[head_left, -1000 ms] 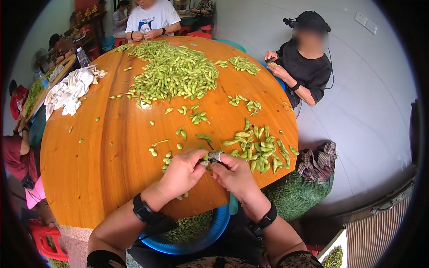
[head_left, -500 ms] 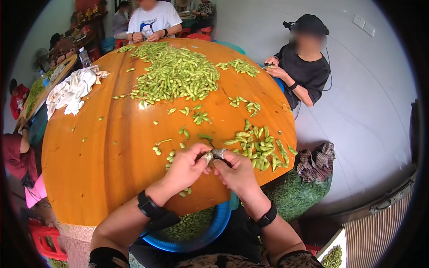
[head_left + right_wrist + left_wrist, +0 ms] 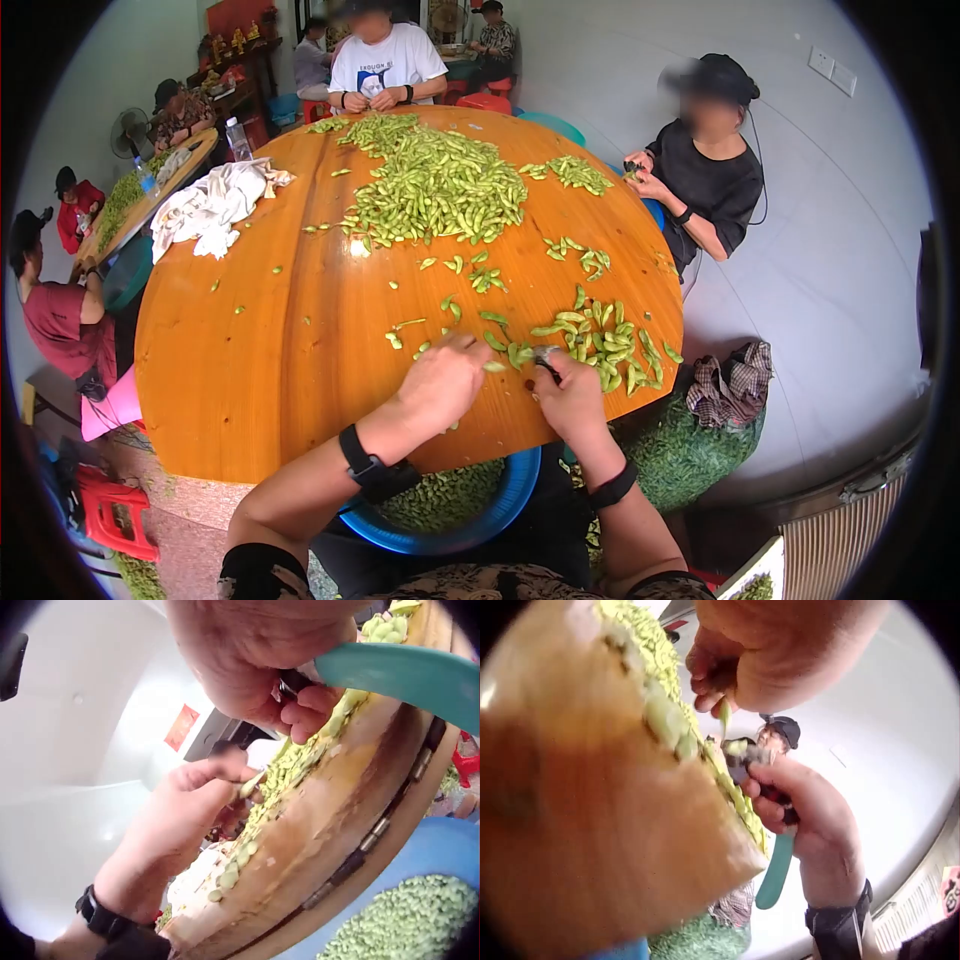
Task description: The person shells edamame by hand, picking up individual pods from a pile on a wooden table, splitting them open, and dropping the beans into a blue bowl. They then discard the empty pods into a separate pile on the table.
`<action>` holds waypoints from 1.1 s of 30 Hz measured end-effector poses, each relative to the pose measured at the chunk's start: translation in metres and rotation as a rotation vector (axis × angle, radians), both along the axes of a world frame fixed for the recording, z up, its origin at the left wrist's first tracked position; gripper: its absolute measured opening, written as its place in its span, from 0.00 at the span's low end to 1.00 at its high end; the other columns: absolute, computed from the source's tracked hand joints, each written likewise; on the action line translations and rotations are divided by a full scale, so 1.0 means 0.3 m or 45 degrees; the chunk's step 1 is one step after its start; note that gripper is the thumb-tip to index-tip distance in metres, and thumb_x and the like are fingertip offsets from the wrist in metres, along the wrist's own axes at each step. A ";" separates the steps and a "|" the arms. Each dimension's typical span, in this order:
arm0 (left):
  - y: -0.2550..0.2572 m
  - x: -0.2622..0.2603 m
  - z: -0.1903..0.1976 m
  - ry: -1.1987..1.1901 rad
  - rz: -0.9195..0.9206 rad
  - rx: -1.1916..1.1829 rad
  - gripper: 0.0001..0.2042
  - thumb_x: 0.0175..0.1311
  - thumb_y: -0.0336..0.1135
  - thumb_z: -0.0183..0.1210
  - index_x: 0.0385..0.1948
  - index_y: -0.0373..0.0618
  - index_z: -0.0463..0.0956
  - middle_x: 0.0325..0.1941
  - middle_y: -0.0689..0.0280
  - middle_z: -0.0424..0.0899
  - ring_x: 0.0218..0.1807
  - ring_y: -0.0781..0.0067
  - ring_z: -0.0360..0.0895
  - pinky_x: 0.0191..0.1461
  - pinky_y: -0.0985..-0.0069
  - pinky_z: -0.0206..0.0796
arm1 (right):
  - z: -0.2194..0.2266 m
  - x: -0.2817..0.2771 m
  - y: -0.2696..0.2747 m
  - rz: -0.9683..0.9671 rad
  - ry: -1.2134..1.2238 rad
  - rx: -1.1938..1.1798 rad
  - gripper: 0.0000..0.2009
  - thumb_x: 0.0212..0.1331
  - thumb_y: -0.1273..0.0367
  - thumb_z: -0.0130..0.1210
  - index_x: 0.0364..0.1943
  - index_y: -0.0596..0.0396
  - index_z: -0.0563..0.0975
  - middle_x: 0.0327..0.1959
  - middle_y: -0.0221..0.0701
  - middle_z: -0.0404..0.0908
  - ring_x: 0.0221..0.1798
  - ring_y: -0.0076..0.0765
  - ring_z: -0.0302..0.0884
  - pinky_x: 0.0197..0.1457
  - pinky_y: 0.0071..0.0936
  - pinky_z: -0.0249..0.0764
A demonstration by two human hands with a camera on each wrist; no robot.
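Note:
My left hand (image 3: 440, 385) is over the near part of the wooden table (image 3: 250, 380), pinching a slim green bean pod (image 3: 250, 784) between thumb and fingers. Just to its right, my right hand (image 3: 572, 405) has its fingers curled round a tool with a long, curved teal piece (image 3: 397, 671) and a dark part; the dark part is mostly hidden in the fist. A grey covering (image 3: 546, 352) shows at the right thumb tip. Green pods (image 3: 610, 345) lie heaped beside the right hand, and a few loose beans (image 3: 395, 340) lie left of the hands.
A big heap of pods (image 3: 440, 195) covers the far middle of the table. Below the near edge stands a blue basin (image 3: 528, 500) of shelled beans (image 3: 440, 510). A white cloth (image 3: 215, 205) lies at left; a full green sack (image 3: 700, 440) is at right. Other people sit around.
My hands, joined at the grey-covered thumb tip before, are now apart, the left drawn to the left with a pod in its fingers. The head view has shifted, moving the scene rightward.

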State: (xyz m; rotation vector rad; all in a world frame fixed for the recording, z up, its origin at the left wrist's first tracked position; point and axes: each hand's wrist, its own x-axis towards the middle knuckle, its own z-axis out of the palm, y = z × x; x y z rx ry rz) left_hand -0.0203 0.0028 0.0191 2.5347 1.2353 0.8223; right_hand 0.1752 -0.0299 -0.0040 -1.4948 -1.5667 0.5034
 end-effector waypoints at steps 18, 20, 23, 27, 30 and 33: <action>0.311 -0.087 -0.033 0.324 -0.051 0.065 0.14 0.54 0.21 0.53 0.43 0.40 0.76 0.36 0.56 0.74 0.39 0.47 0.76 0.42 0.60 0.71 | 0.044 0.053 0.041 0.219 0.212 -0.238 0.07 0.57 0.74 0.54 0.39 0.59 0.78 0.22 0.46 0.77 0.24 0.48 0.78 0.30 0.34 0.72; 0.284 -0.079 -0.020 0.398 0.029 0.075 0.12 0.57 0.21 0.54 0.44 0.38 0.76 0.34 0.56 0.76 0.36 0.53 0.79 0.41 0.65 0.73 | 0.011 0.053 0.047 0.207 0.137 -0.163 0.08 0.57 0.74 0.54 0.41 0.58 0.78 0.23 0.47 0.77 0.25 0.49 0.78 0.30 0.35 0.72; 0.198 -0.043 -0.009 -0.180 -0.021 -0.374 0.10 0.64 0.22 0.53 0.45 0.37 0.77 0.33 0.60 0.80 0.31 0.68 0.80 0.37 0.74 0.73 | 0.033 0.034 0.046 0.232 0.160 -0.076 0.09 0.59 0.73 0.53 0.43 0.58 0.78 0.22 0.42 0.78 0.21 0.41 0.77 0.27 0.33 0.71; 0.108 -0.011 -0.022 -0.619 -0.043 -0.723 0.11 0.67 0.24 0.52 0.49 0.37 0.76 0.32 0.64 0.83 0.31 0.74 0.80 0.37 0.79 0.72 | 0.085 0.000 0.051 0.373 0.710 -0.608 0.09 0.63 0.70 0.52 0.42 0.57 0.79 0.22 0.27 0.78 0.18 0.20 0.73 0.20 0.20 0.67; 0.083 -0.007 -0.046 -0.798 -0.060 -0.834 0.13 0.67 0.22 0.51 0.52 0.39 0.75 0.34 0.67 0.81 0.31 0.81 0.77 0.34 0.82 0.71 | 0.100 -0.022 0.043 0.414 0.855 -0.686 0.07 0.65 0.69 0.52 0.36 0.57 0.79 0.22 0.23 0.78 0.18 0.14 0.70 0.18 0.14 0.63; 0.077 -0.008 -0.069 -0.731 -0.122 -0.666 0.13 0.67 0.20 0.50 0.51 0.38 0.76 0.35 0.68 0.81 0.30 0.82 0.77 0.34 0.82 0.72 | 0.090 -0.039 0.034 0.389 0.846 -0.675 0.08 0.66 0.69 0.52 0.31 0.56 0.79 0.22 0.23 0.78 0.17 0.13 0.70 0.17 0.13 0.61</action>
